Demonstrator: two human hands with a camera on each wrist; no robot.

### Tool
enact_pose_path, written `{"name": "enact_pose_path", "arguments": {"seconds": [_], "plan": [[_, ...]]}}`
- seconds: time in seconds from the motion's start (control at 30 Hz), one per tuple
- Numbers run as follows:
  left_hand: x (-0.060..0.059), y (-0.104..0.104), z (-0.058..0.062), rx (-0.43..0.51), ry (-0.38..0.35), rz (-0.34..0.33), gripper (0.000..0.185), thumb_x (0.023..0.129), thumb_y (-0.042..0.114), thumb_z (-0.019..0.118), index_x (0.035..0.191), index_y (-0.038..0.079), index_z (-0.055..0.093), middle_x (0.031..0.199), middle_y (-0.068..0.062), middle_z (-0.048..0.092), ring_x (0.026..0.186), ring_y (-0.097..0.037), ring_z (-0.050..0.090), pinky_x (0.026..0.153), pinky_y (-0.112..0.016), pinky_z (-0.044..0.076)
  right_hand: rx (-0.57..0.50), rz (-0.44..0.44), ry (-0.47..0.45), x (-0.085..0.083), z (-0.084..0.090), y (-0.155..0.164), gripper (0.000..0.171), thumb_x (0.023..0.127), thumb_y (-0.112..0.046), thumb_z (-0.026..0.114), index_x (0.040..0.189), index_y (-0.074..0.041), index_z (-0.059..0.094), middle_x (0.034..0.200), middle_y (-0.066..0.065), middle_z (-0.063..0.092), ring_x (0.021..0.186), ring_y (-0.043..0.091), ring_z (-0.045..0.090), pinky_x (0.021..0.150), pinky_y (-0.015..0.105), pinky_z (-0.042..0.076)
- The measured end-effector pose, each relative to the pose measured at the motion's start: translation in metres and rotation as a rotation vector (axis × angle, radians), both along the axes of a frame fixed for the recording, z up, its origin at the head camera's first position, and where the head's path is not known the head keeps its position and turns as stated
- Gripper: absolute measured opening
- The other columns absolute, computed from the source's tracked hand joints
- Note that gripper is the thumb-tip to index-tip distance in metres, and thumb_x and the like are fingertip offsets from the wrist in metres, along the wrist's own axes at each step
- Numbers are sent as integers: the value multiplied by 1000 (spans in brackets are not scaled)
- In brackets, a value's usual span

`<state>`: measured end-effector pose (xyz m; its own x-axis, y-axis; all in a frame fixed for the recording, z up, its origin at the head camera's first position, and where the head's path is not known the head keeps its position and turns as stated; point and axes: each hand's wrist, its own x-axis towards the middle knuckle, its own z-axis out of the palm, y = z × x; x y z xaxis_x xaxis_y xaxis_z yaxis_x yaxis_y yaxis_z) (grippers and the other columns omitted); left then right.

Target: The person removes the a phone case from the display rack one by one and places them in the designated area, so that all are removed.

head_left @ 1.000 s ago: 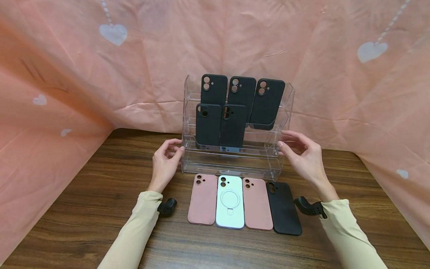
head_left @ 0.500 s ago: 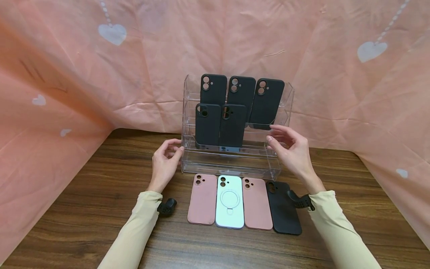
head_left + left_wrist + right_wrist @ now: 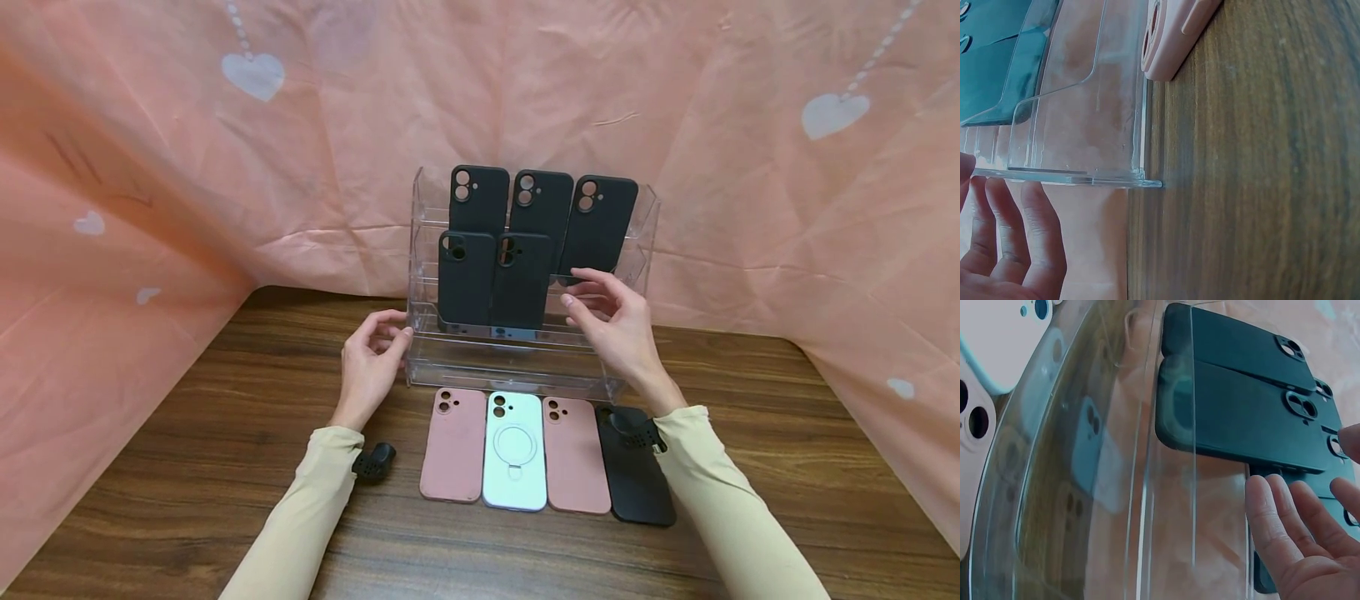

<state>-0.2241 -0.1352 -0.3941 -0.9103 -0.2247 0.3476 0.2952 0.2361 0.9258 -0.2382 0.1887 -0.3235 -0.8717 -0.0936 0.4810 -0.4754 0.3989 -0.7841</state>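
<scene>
While our left hand (image 3: 369, 360) is touching the rack (image 3: 420, 250) with relaxed fingers, our right hand (image 3: 615, 327) is hovering open, empty, by a black case (image 3: 597, 225).

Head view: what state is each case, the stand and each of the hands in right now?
Acrylic stand: upright on the table.
Three dark top-tier cases: propped upright; rightmost tilted.
Two dark middle-tier cases: upright, side by side.
Two pink cases: flat on the table.
White case: flat, between them.
Black case: flat, rightmost.
Left hand: fingertips touching the stand's left side.
Right hand: open, before the tilted case.
</scene>
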Motion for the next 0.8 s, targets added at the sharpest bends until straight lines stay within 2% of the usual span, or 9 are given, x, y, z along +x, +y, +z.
{"name": "enact_pose_path", "arguments": {"seconds": [0.33, 0.6, 0.8], "plan": [[-1, 0, -2, -2, -1, 1, 22, 95, 12, 72, 117, 13, 71, 90, -8, 65, 70, -11, 67, 56, -24, 61, -12, -3, -45, -11, -4, -14, 45, 95, -13, 73, 138, -11, 61, 114, 17, 71, 98, 31, 74, 75, 14, 60], [0, 1, -1, 1, -4, -1, 22, 95, 12, 72, 117, 12, 71, 90, -7, 65, 70, -8, 65, 56, -25, 61, 28, -34, -36, -18, -12, -20, 47, 94, -15, 74, 139, -14, 61, 116, 16, 72, 100, 31, 75, 74, 7, 55], [0, 1, -1, -3, -1, 1, 22, 95, 12, 71, 117, 12, 71, 90, -8, 65, 71, -12, 67, 57, -24, 61, 35, -74, -4, -22, -15, -25, 48, 92, -12, 75, 138, -12, 61, 112, 16, 71, 99, 32, 76, 73, 6, 53]]}}
